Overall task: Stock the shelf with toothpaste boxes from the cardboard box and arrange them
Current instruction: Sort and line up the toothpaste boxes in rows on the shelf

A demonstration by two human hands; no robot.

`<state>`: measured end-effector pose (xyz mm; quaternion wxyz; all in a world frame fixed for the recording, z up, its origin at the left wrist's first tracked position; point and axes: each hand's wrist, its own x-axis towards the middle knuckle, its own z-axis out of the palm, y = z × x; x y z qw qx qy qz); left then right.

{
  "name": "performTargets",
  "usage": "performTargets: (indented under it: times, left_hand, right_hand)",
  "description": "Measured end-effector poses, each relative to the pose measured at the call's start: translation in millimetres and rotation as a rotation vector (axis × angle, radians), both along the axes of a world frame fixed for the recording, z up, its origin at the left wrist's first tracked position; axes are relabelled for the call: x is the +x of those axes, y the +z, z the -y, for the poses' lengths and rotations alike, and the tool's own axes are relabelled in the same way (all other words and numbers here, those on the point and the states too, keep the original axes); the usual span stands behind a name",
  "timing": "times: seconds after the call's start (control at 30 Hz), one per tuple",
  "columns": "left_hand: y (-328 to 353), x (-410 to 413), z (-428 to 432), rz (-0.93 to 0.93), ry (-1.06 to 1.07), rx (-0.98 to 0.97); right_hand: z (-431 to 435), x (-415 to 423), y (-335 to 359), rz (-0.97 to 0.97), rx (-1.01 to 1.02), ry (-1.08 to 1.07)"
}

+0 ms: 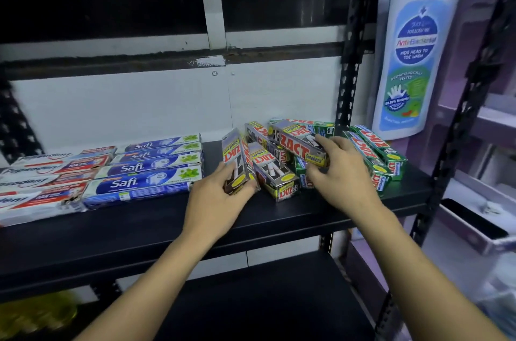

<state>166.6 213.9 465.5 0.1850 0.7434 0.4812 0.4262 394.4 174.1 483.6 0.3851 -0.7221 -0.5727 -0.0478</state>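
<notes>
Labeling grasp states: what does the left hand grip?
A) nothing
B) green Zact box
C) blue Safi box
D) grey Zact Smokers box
D: the left hand curls round the near end of a grey Zact Smokers box standing on its edge.

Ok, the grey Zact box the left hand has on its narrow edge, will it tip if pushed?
Likely yes: the grey Zact box stands tilted on a narrow side, so a sideways push would probably topple it. It looks like stiff, light cardboard, so it should slide on the smooth black shelf.
</notes>
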Motion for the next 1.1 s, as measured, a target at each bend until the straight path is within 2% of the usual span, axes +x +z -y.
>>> performTargets:
  times: [0.13,0.23,0.37,0.47,0.53,0.63,0.83,1.1]
  left_hand:
    - [1,-1,0,0.065,0.008,-0.010]
    - [2,-1,-2,0.018,0.013,-0.025]
    - [0,-1,-1,-0.070,-0.006,-0.004]
    - [-1,-2,-1,-0.090,-0.024,-0.017]
    - [-3,-3,-3,-0.104,-0.039,-0.046]
    - [-5,-4,-6,-0.135,-0.051,-0.070]
    - [-7,-4,-9,-0.207,-0.066,-0.043]
    - [-9,-4,-11,-0.179,-0.076,-0.022]
  right_hand:
    - [1,-13,-2,-0.041,0.099,0.069]
    - [-1,-30,-7,0.007,0.154,0.123]
    - [0,-38,-8,0.111,0.076,0.248]
    - [6,-34,-7,-0.026,0.096,0.290]
    - [8,-27,-12,-0.026,0.121,0.244]
    - [7,-18,-26,0.099,0.064,0.169]
    - [14,-13,-35,0.200,0.026,0.037]
    - [18,-15,-44,0.295,0.147,-0.111]
